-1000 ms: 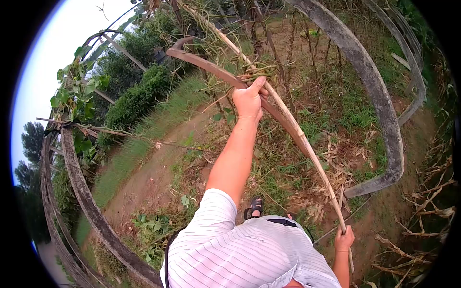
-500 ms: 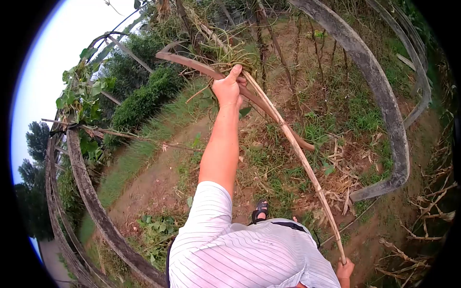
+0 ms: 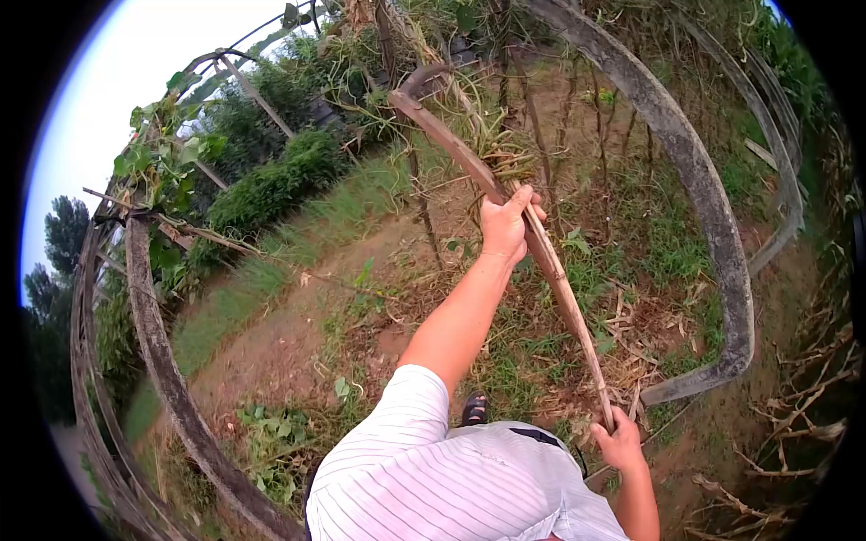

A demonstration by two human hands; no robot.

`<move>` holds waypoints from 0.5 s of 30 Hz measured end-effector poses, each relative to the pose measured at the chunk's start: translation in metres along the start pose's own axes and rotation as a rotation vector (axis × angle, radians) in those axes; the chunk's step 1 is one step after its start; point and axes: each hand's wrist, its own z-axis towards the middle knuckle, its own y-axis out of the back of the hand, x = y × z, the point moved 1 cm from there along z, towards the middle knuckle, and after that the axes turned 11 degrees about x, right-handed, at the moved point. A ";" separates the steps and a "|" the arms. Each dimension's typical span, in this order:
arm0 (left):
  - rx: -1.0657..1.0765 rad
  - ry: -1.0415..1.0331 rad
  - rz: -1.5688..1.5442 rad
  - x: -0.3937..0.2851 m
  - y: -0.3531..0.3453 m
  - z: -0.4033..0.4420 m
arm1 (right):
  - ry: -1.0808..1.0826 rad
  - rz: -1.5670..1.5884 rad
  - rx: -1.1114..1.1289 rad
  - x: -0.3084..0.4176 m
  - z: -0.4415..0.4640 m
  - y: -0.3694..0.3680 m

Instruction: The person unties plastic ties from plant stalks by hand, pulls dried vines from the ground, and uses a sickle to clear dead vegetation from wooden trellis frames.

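Note:
My left hand [image 3: 505, 222] is closed round a brown wooden stick [image 3: 444, 137] with a hooked far end, and round a pale, jointed pole [image 3: 575, 314] lying along it. A bunch of thin dry vines [image 3: 505, 155] tangles about the pole just beyond my fingers. Near the pole's lower end, my right hand [image 3: 621, 444] grips it in front of my right side. The stick's near end overlaps the pole, so I cannot tell exactly where it stops.
Curved grey posts [image 3: 717, 212] arch on the right, and another arched post [image 3: 176, 379] stands at left. Vine-hung stakes [image 3: 600, 135] rise ahead. Dry stalks [image 3: 789, 415] lie at lower right. Weeds and bare soil [image 3: 307, 329] cover the ground.
My left hand has come down and right, bringing the stick, pole and vines closer. My right hand has moved up and slightly left, still on the pole. The pole now stands steeper.

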 end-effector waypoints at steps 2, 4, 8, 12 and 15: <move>0.004 -0.001 0.017 0.005 -0.011 -0.014 | 0.110 0.024 -0.113 0.058 0.038 0.002; -0.005 0.003 0.072 0.000 -0.014 -0.017 | 0.140 -0.001 -0.229 0.074 0.057 -0.001; -0.012 -0.025 0.092 -0.025 0.008 0.015 | 0.150 -0.149 -0.239 0.091 0.060 -0.001; 0.055 -0.012 0.056 -0.042 0.007 0.023 | 0.086 0.262 0.014 0.083 0.057 0.003; -0.034 -0.012 -0.019 -0.056 0.018 0.050 | -0.085 0.692 0.309 0.075 0.051 0.010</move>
